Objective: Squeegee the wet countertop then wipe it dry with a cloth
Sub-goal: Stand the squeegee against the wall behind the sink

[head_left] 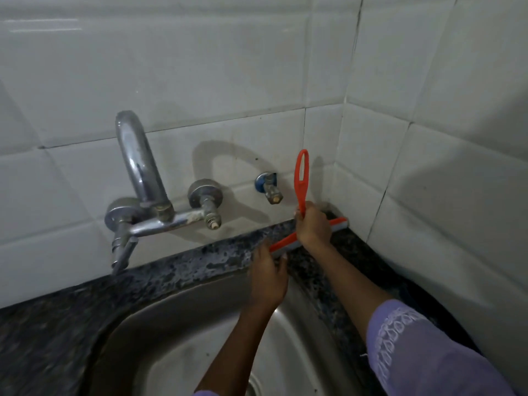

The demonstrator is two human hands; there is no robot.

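Note:
An orange squeegee (302,178) stands with its looped handle pointing up and its blade down on the dark speckled countertop (200,261) in the back right corner. My right hand (313,227) grips the lower part of the handle. My left hand (268,277) holds the blade's left end between thumb and fingers, over the sink's back rim. The blade's right end reaches almost to the side wall. No cloth is in view.
A steel sink (183,338) fills the foreground below my arms. A chrome wall tap (140,178) with a curved spout stands at the left, and a small angle valve (270,187) sticks out just left of the squeegee handle. White tiled walls (428,167) close the corner.

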